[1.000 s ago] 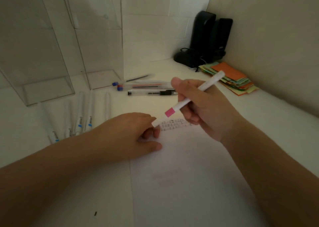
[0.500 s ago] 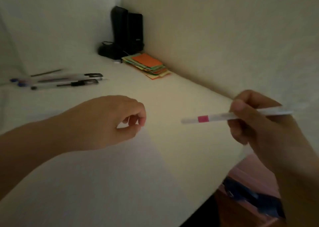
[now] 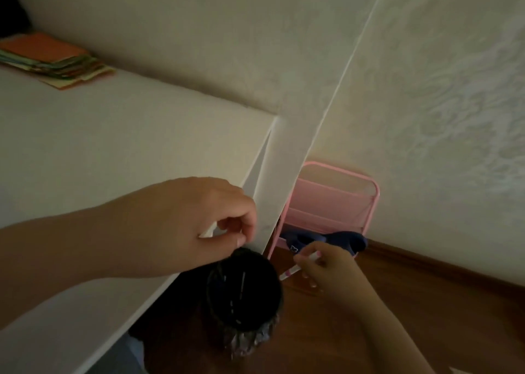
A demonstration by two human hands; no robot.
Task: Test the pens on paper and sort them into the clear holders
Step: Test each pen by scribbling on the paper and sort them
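My right hand (image 3: 326,268) grips a white pen with a pink band (image 3: 294,271) below the desk's right edge, its tip pointing down-left toward the mouth of a black bin (image 3: 244,291) on the floor. My left hand (image 3: 199,217) hovers over the white desk's (image 3: 113,146) right edge with loosely curled fingers; thumb and forefinger lie close together and no object shows between them. Several thin pen-like things lie inside the bin. The paper, the other pens and the clear holders are out of view.
A stack of coloured paper notes (image 3: 54,58) lies at the desk's back left. A pink wire rack (image 3: 332,203) with a dark blue cloth (image 3: 341,238) stands against the wall on the wooden floor (image 3: 426,302). A white desk side panel (image 3: 287,169) runs down beside it.
My view has swung right, off the paper and holders. My right hand has carried the pink-banded pen off the desk and down beside the bin. My left hand has followed to the desk's edge.
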